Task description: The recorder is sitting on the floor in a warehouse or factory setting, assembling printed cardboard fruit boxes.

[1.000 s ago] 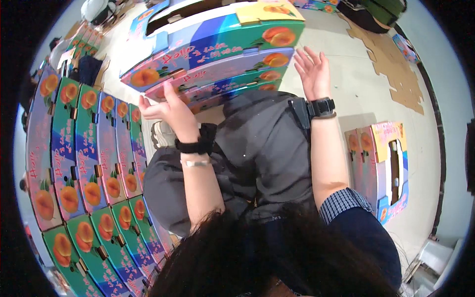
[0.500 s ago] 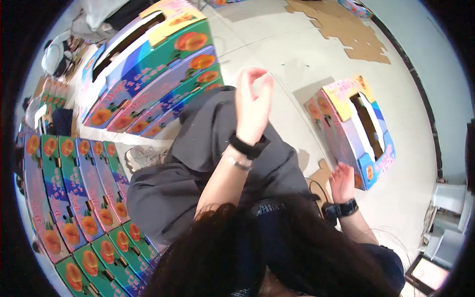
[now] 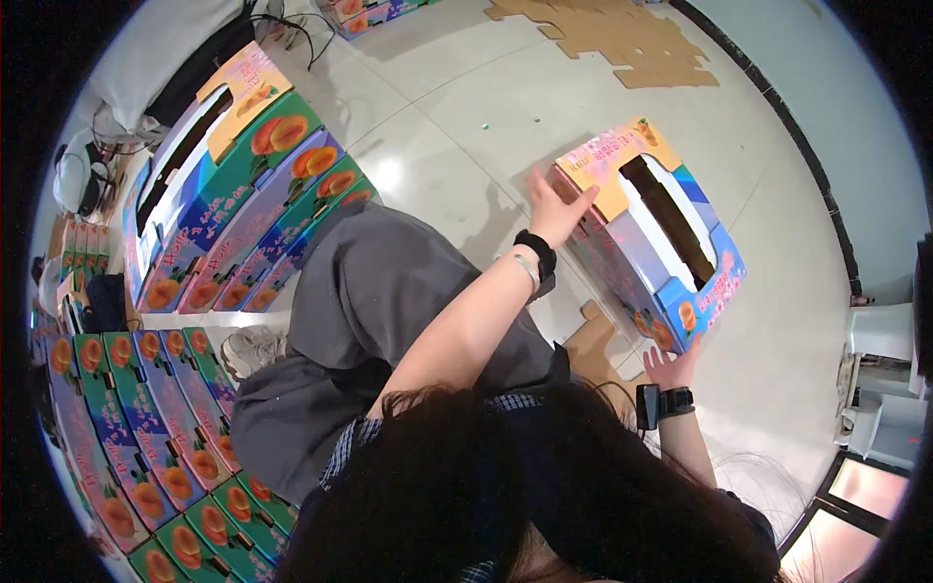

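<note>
1. Far left: a row of flat-folded cartons (image 3: pixel 117 437) stands on edge along my left side, green, blue and purple panels, each bearing an orange round fruit picture. No fault noted; not touched by me.
2. Left, farther off: a stack of assembled cartons (image 3: pixel 243 204) lies slanted on the floor (image 3: pixel 457 107), same colours, with a yellow top flap and a dark handle slot. It leans; a knock from my knee could slide it.
3. Centre: my left hand (image 3: pixel 556 209), fingers spread, presses flat on the near-left corner of the open carton (image 3: pixel 651 243), a pink, yellow and blue box with a long dark slot on top, resting on the floor to my right.
4. Right: my right hand (image 3: pixel 671 367), fingers open, touches the carton's near lower edge by a blue panel with a fruit picture.
5. Risk, in my judgement: I reach across my body, so pressure is uneven; the carton could skid on the smooth floor or a flap could crease.
6. Far: brown cardboard scraps (image 3: pixel 622 44) lie loose on the floor, a slip hazard.
</note>
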Tool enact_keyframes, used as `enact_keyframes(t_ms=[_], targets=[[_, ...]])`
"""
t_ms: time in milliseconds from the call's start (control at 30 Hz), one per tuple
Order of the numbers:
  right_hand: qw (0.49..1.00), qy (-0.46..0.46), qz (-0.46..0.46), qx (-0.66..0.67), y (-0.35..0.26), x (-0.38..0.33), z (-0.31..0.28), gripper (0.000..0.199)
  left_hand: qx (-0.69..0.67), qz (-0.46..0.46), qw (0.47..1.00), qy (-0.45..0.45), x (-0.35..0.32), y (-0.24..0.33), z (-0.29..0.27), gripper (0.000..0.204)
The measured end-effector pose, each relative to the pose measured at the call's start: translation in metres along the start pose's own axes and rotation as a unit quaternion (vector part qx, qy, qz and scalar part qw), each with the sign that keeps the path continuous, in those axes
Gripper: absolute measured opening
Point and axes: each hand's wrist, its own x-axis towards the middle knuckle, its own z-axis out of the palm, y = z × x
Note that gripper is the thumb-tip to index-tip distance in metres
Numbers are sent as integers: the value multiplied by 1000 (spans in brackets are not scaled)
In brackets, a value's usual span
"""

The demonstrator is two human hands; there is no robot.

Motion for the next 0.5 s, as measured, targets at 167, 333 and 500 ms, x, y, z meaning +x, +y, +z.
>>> enact_keyframes(t_ms=[167,333,500], targets=[[999,-18,-1,49,17,9,7,77,-136,-216,963,-89,25,-13,-4,122],[993,-69,-72,65,28,21,-4,59,-216,-278,914,-204,17,-13,-4,106],[977,-97,-176,71,37,1,10,50,-257,-276,893,-246,19,-28,-11,75]])
